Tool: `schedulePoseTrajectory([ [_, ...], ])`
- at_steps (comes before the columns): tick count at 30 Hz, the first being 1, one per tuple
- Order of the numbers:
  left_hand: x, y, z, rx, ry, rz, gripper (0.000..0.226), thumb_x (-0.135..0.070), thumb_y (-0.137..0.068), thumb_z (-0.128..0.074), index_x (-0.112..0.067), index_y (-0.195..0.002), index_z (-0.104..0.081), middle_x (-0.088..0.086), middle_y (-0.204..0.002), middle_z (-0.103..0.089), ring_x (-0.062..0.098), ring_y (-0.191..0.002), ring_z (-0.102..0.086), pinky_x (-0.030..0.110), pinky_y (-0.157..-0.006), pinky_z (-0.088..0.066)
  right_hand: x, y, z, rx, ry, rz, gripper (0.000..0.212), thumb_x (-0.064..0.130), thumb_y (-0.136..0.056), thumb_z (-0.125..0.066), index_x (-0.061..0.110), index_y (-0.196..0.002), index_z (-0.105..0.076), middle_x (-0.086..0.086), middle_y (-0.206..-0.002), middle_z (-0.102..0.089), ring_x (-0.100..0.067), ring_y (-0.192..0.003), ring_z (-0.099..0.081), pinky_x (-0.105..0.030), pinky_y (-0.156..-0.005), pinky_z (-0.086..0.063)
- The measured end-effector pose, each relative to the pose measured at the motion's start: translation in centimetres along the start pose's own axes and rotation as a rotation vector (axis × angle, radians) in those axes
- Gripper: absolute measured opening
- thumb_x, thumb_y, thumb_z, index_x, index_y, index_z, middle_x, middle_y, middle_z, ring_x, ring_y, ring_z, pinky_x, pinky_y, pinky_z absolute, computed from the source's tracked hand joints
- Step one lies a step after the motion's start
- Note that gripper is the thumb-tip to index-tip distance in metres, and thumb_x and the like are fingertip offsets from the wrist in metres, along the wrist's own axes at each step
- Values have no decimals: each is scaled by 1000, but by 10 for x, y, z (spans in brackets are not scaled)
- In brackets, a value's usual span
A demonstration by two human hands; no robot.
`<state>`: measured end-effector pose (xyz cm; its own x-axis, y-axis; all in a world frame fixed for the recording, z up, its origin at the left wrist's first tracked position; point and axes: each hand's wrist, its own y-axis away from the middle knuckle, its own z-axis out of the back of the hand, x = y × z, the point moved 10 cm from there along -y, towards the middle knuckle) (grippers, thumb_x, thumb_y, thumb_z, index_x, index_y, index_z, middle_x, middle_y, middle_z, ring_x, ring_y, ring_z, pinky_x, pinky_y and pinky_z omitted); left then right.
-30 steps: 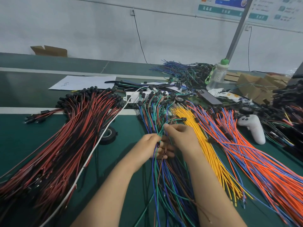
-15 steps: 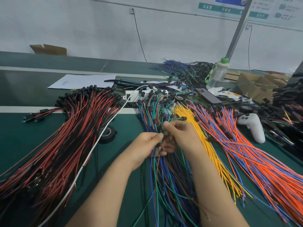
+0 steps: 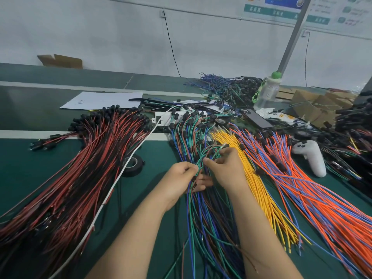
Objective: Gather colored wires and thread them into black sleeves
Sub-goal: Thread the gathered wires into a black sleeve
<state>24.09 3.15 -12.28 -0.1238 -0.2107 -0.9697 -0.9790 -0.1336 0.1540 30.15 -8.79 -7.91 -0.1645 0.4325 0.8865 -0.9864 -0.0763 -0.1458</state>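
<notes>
1. Over the middle bundle of green, blue and brown wires [image 3: 203, 218], the left hand [image 3: 182, 179] pinches a few strands between thumb and forefinger.
2. Just beside it, the right hand [image 3: 225, 168] pinches green strands, its forearm lying along the bundle.
3. Beneath them, the green table [image 3: 40, 168] carries red-and-black wires [image 3: 80, 168] to the left and yellow wires [image 3: 261, 188] and orange wires [image 3: 314, 200] to the right; a white wall [image 3: 100, 37] stands behind.

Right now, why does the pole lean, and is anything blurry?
Head view: the wide-angle lens likely tilts the pole; light is soft and even, with a faint shadow beside the left hand; the posters are too blurred to read; wires soften toward the bottom edge.
</notes>
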Motion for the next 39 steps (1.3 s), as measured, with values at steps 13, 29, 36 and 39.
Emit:
schedulePoseTrajectory([
  [13,-11,6,-11,25,-181,-116,17,-7,-100,-40,-4,-85,-48,6,-63,-68,14,-54,-67,19,-49,-49,9,1,-7,82,143,72,30,29,-90,-62,15,-63,-62,9,-49,-48,-3,-47,-42,-19,-46,-29],
  [29,-3,49,-1,54,29,229,28,-23,-103,-33,-8,-101,-57,3,-69,-69,13,-56,-65,22,-51,-52,17,43,-28,171,7,48,29,24,-88,-67,18,-59,-63,8,-48,-56,2,-48,-47,-14,-51,-35],
  [36,-5,20,6,-109,-93,103,26,-14,-101,-38,2,-100,-58,5,-66,-65,13,-53,-65,21,-51,-52,-1,23,-30,119,-212,-2,17,14,-86,-68,11,-71,-64,3,-58,-60,-2,-51,-50,-17,-54,-39],
  [39,-3,24,12,-149,-11,75,20,-11,-98,-43,-3,-88,-59,11,-73,-70,17,-61,-69,24,-55,-54,-7,22,-25,90,-320,-30,22,11,-89,-65,11,-67,-61,3,-57,-57,-10,-56,-50,-26,-57,-41],
])
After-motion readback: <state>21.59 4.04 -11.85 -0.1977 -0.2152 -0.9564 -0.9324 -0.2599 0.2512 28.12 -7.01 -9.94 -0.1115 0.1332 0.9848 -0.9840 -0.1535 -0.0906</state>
